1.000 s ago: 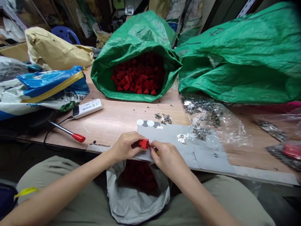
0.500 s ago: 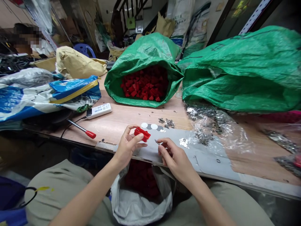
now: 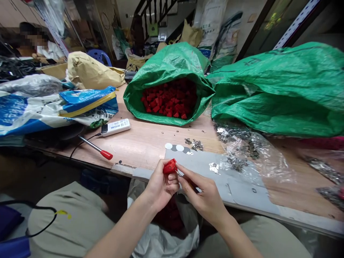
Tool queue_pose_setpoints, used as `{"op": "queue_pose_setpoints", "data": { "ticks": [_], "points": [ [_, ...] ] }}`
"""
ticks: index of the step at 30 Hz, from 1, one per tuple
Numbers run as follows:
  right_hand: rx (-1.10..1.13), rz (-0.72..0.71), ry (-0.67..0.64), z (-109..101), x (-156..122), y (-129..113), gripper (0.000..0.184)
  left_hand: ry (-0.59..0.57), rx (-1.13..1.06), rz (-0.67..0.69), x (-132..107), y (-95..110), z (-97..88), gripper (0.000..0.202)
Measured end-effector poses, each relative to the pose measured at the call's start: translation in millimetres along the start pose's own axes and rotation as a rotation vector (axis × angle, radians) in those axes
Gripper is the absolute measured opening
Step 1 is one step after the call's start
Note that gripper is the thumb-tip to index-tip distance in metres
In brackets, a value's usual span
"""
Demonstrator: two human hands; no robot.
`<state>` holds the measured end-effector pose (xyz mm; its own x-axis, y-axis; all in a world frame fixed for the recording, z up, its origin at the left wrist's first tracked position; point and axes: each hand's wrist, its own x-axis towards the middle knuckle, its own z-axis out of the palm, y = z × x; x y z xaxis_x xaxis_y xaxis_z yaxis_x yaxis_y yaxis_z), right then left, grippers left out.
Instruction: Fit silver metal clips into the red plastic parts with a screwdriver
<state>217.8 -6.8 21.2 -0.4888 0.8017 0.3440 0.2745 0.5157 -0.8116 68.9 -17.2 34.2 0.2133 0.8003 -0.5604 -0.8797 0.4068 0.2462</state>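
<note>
My left hand (image 3: 162, 186) is closed around a small red plastic part (image 3: 170, 166), held up over the front edge of the table. Close against it is my right hand (image 3: 200, 184), its fingers pinching a thin metal tool (image 3: 178, 173) whose tip reaches the part's underside. The right index fingertip touches the red part too. Most of the tool is hidden by the fingers, so its kind is unclear. Below the hands, a pale sack (image 3: 161, 238) with dark red pieces inside sits between the knees. Beside the hands lies a grey mat (image 3: 199, 168).
A green sack (image 3: 166, 61) full of red parts lies open at the back, with another green sack (image 3: 285, 82) to its right. Small metal pieces (image 3: 197, 144) and a clear plastic bag (image 3: 268, 161) lie nearby. A red-handled rod (image 3: 106, 154) and white device (image 3: 116, 127) are left.
My hands have come together. The left has turned the red part over, and the right has brought the metal tool up against it. The view has shifted slightly.
</note>
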Motion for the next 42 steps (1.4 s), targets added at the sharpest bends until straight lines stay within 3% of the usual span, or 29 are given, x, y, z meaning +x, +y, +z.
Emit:
{"op": "queue_pose_setpoints", "data": {
  "ticks": [7, 11, 14, 18, 21, 24, 27, 29, 31, 33, 34, 35, 37, 38, 39, 42],
  "points": [
    [-0.152, -0.154, 0.057, -4, 1, 6, 0.043, -0.058, -0.005, 0.148, 1, -8, -0.4, 0.025],
    [-0.088, -0.139, 0.157, 0, 1, -2, 0.040, -0.085, -0.038, 0.195, 1, -13, 0.8, 0.033],
    [0.075, -0.016, 0.240, 6, 0, -10, 0.032, -0.113, -0.041, 0.210, 0, -18, 2.0, 0.036],
    [0.385, 0.359, 0.323, 5, 1, -6, 0.033, -0.139, 0.116, 0.338, -8, -20, 2.8, 0.042],
    [0.579, 0.547, 0.419, -5, 5, 4, 0.049, -0.245, 0.534, 0.407, -24, -15, -2.9, 0.043],
    [0.556, 0.559, 0.483, -12, 6, 8, 0.055, -0.292, 1.303, 0.363, -39, -7, -19.5, 0.027],
    [0.483, 0.557, 0.465, -12, 5, 8, 0.058, -0.245, 1.968, 0.246, -44, -2, -38.2, 0.024],
    [0.463, 0.565, 0.435, -10, 5, 9, 0.060, -0.131, 2.177, 0.262, -43, 2, -40.5, 0.033],
    [0.449, 0.565, 0.415, -9, 5, 12, 0.062, -0.094, 2.160, 0.454, -38, 13, -27.8, 0.042],
    [0.423, 0.555, 0.405, -10, 6, 15, 0.061, -0.139, 2.001, 0.702, -22, 31, 0.1, 0.037],
    [0.403, 0.547, 0.401, -10, 7, 17, 0.061, -0.094, 1.931, 0.814, -8, 43, 17.9, 0.031],
    [0.377, 0.536, 0.397, -10, 7, 19, 0.059, 0.001, 1.870, 0.933, 10, 56, 36.9, 0.028],
    [0.301, 0.501, 0.385, -9, 7, 22, 0.056, 0.295, 1.785, 1.141, 54, 82, 73.7, 0.025],
    [0.254, 0.477, 0.376, -9, 7, 23, 0.053, 0.454, 1.760, 1.191, 77, 94, 89.4, 0.025],
    [0.205, 0.452, 0.362, -8, 7, 24, 0.051, 0.526, 1.745, 1.199, 100, 104, 102.4, 0.028],
    [0.072, 0.370, 0.300, -6, 7, 27, 0.044, 0.612, 1.745, 1.184, 155, 128, 122.2, 0.041]
  ]
}}
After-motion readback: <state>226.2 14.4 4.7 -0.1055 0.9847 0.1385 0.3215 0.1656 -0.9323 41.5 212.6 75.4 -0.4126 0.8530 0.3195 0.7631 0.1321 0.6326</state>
